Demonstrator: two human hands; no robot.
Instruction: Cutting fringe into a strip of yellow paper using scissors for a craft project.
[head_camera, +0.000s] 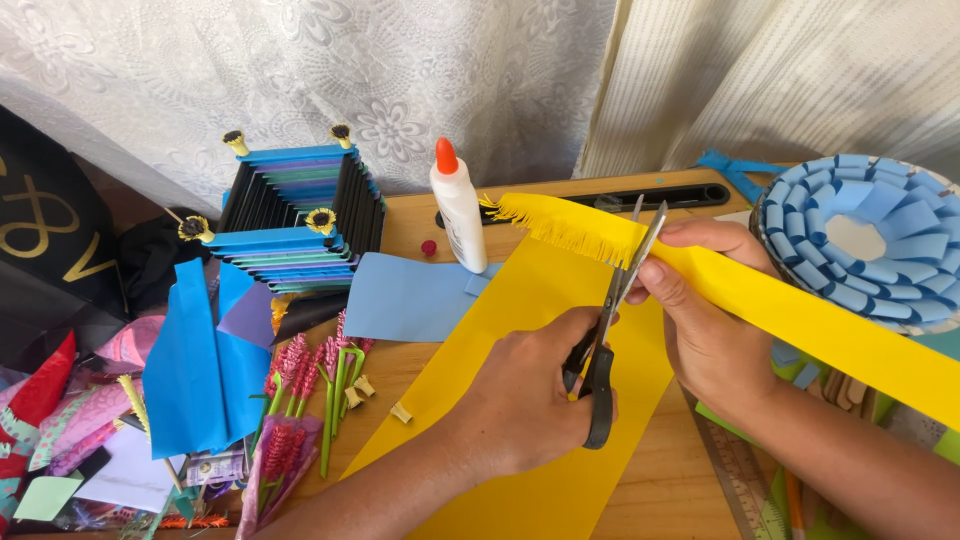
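Paper scraps (60, 420) in pink and red lie at the far left, with blue paper sheets (200, 370) and little paper flowers (300, 380) beside them. Behind stands a blue and black paper box (290, 215). A white glue bottle (458, 210) with an orange tip stands in the middle. The left hand (525, 400) is closed around black scissors (610, 330), blades open at a yellow paper strip (760, 300). The right hand (705, 310) pinches that strip. A blue paper ring (865, 240) sits far right.

Matt yellow paper strip (800, 315), shiny metal scissors (615, 310), smooth wooden table (690, 480)
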